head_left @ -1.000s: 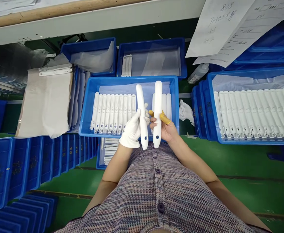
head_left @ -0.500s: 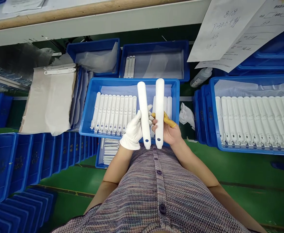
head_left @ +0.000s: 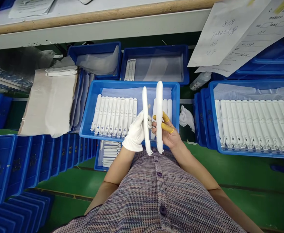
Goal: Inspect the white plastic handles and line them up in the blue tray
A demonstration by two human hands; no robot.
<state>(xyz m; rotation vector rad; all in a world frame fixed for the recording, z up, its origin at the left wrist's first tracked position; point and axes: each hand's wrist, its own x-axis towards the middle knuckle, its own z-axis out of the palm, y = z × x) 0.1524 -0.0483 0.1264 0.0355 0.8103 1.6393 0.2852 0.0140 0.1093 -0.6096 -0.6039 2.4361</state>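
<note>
My left hand [head_left: 134, 134], in a white glove, is closed on a long white plastic handle-like piece [head_left: 145, 123]. A second, similar white plastic piece [head_left: 159, 110] is gripped by my right hand [head_left: 171, 135], which wears yellow finger cots. Both pieces stand nearly parallel, turned edge-on to me and a little apart, each with a small tab at its near end. They are above a blue tray [head_left: 132, 84]. Inside that tray, a row of white pieces [head_left: 115, 115] lies on the left, with a few more [head_left: 167, 108] behind my right hand.
Another blue tray [head_left: 253, 152] of white pieces stands at right, near a bottle [head_left: 200, 81] and a white cloth [head_left: 187, 118]. Behind are two blue trays. Papers [head_left: 219, 35] hang from the shelf edge [head_left: 95, 21]. Stacked blue trays [head_left: 20, 161] fill the left.
Both pieces have been rolled from showing their broad faces to showing their narrow edges. The left piece is more upright and closer to the right one. The camera view has shifted slightly.
</note>
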